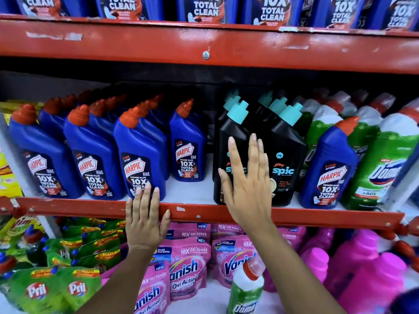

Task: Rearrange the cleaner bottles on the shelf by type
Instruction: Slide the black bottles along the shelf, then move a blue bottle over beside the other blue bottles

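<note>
Up on the middle shelf, the red shelf edge [204,211] serves as the landmark. The left hand [145,220] lies flat over that edge, fingers spread and holding nothing; its fingertips [147,185] reach just past the edge and touch the base of the front blue Harpic bottle [139,155], which stands upright directly behind the edge. To the left of that bottle, more blue Harpic bottles [68,143] stand in rows behind the edge, and a smaller Harpic bottle [187,143] stands further back from it, to the right.

The right hand [247,186] is raised above the edge with the palm turned toward the shelf, fingers straight and slightly fanned, gripping nothing. It covers the front of the left black Spic bottle [231,137], with the fingertips [253,138] reaching up to that bottle's shoulder; whether the palm actually presses on the label cannot be told. A second black Spic bottle [286,159] stands just beside it to the right, both close behind the edge with teal caps leaning right.

Further right along the edge, a lone blue Harpic bottle [328,164] stands among green Domex bottles [383,159]. Below the edge sit pink Vanish pouches [188,268] and a single green Domex bottle [246,288].
</note>
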`<state>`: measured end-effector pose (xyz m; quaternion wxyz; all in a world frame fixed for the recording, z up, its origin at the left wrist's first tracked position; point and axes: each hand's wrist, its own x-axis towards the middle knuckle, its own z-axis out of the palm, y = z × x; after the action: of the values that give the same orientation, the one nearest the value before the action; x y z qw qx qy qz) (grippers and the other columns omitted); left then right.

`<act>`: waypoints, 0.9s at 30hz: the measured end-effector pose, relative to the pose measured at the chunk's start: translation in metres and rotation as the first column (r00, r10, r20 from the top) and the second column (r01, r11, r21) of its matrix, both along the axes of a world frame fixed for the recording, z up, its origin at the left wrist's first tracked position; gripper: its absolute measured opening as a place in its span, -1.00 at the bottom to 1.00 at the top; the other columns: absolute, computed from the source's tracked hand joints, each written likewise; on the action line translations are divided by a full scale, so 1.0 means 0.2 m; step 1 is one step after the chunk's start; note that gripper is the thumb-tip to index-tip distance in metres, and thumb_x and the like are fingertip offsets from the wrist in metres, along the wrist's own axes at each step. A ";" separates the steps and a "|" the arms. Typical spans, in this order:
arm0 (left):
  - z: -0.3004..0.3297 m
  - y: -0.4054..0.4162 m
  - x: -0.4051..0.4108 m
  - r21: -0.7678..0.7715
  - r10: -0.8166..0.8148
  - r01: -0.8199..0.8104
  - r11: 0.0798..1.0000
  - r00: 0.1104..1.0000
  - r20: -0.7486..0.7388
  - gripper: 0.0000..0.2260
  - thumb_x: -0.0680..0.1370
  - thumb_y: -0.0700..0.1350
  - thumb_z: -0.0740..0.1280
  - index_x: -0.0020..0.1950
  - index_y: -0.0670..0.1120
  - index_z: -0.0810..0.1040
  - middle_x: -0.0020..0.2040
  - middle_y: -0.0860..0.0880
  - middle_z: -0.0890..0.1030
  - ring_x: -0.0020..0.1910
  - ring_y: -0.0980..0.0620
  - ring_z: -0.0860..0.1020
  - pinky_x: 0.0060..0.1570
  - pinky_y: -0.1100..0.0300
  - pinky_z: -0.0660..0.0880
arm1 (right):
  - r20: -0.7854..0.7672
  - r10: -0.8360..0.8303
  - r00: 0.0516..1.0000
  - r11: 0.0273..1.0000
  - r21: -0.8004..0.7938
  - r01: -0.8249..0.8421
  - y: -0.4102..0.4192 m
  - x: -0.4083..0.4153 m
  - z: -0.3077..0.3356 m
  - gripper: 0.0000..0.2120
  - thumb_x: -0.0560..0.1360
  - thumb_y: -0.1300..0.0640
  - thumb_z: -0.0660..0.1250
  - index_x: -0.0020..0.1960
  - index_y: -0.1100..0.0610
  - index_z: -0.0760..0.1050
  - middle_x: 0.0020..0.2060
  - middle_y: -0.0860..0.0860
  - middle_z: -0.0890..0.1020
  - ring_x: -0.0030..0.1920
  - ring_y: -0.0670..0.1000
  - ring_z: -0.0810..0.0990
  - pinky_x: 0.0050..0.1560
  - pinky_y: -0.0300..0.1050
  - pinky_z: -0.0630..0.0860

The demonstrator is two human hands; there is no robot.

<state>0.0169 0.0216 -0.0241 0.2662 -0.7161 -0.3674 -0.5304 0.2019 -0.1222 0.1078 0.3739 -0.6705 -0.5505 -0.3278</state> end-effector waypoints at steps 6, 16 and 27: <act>0.00 0.00 0.00 -0.013 0.009 -0.009 1.000 1.000 0.000 -0.50 0.66 0.10 0.00 0.49 -0.18 0.25 0.45 -0.20 0.30 0.55 -0.04 0.05 0.52 -0.04 -0.03 | 0.002 -0.071 0.997 0.997 0.040 0.071 -0.18 0.07 -0.12 -0.40 0.62 -0.03 0.22 0.57 0.11 0.10 0.55 0.24 0.07 0.57 0.17 -0.02 0.53 0.15 0.06; 0.00 0.00 0.00 0.019 -0.014 0.014 1.000 1.000 -0.001 -0.49 0.65 0.08 0.03 0.51 -0.20 0.23 0.45 -0.24 0.30 0.55 -0.09 0.07 0.52 -0.07 -0.03 | -0.192 -0.232 0.954 0.948 0.173 0.266 -0.39 0.44 -0.11 -0.33 0.60 -0.03 0.23 0.54 0.31 0.07 0.52 0.27 0.16 0.55 0.21 0.09 0.52 0.13 0.11; 0.02 -0.03 0.00 -0.005 -0.016 0.016 1.000 1.000 -0.012 -0.47 0.65 0.08 0.01 0.45 -0.27 0.30 0.42 -0.31 0.33 0.55 -0.09 0.06 0.51 -0.07 -0.04 | -0.226 -0.280 0.933 0.940 0.133 0.314 -0.32 0.72 0.11 -0.24 0.54 -0.14 0.24 0.49 0.38 0.13 0.46 0.30 0.29 0.50 0.25 0.19 0.51 0.07 0.10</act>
<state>0.0171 0.0163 -0.0197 0.2623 -0.7229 -0.3615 -0.5272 0.3469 -0.1857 0.1290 0.4292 -0.7425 -0.3718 -0.3552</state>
